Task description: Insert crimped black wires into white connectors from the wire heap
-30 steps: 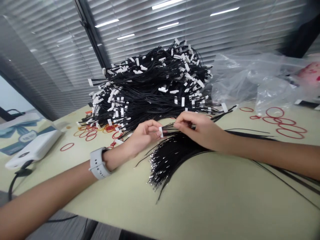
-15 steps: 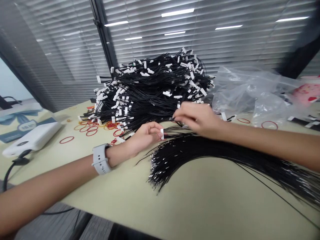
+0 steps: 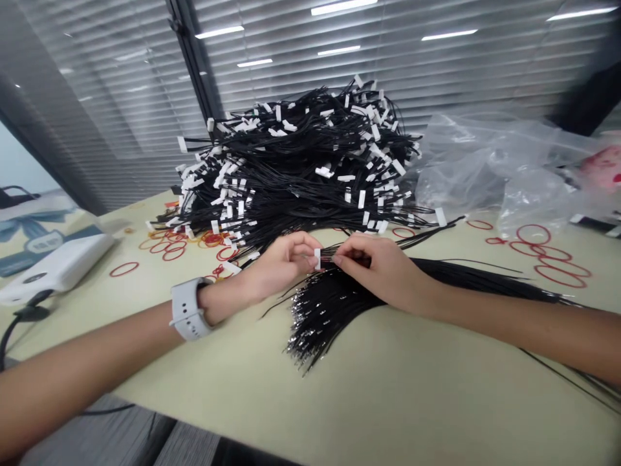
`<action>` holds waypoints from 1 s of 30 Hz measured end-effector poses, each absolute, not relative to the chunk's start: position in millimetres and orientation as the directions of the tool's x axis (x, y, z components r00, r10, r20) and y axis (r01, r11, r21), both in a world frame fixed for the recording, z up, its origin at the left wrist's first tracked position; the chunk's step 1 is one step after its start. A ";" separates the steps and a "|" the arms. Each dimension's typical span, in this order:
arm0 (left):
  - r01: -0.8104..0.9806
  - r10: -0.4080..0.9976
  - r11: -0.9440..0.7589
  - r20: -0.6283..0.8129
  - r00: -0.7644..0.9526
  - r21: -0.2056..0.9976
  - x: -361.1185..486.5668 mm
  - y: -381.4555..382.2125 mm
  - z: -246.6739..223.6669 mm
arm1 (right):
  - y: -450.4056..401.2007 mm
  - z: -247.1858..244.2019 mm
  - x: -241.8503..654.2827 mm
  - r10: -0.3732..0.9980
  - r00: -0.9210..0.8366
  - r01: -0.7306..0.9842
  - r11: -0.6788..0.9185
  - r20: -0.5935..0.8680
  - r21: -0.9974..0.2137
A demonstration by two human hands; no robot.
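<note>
My left hand (image 3: 284, 264) pinches a small white connector (image 3: 317, 259) between thumb and fingers, with short black wires running out of it. Right beside it, my right hand (image 3: 371, 272) pinches those black wires (image 3: 330, 255) close to the connector. Below both hands, a fanned bundle of black wires (image 3: 325, 320) lies on the table, its ends tipped with small metal terminals. Behind them rises a large tangled pile of black wires with white connectors (image 3: 301, 175), almost touching my left hand.
Red rubber bands (image 3: 548, 255) lie on the pale table (image 3: 388, 388) at right, and others lie at left. A clear plastic bag (image 3: 485, 171) sits at back right. A white power bank (image 3: 55, 272) with a cable sits at left. Window blinds fill the background.
My right hand has come down from the edge of the pile to the wires beside the connector. My left hand still pinches the connector. The camera view has shifted slightly.
</note>
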State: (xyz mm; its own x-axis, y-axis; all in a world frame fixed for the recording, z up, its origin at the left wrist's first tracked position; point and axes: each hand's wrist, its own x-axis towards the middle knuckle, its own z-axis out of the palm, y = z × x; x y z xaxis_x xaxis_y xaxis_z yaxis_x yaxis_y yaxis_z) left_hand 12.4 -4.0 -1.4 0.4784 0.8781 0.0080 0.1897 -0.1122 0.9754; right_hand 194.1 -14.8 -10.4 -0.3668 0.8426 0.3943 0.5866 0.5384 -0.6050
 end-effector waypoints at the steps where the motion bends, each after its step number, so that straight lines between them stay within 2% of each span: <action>1: 0.192 0.881 -0.104 0.001 0.473 0.976 12.6 -3.8 -1.2 | -15.8 -10.2 193.6 0.846 -0.370 0.593 0.533 0.384 -0.604; 13: 0.181 0.895 -0.012 -0.070 0.440 0.983 15.0 -5.5 5.1 | -16.6 -13.4 194.4 0.842 -0.370 0.607 0.538 0.392 -0.584; 30: 0.175 0.882 -0.032 -0.054 0.468 0.984 12.2 -2.8 2.9 | -13.7 -15.2 196.9 0.814 -0.392 0.585 0.580 0.429 -0.566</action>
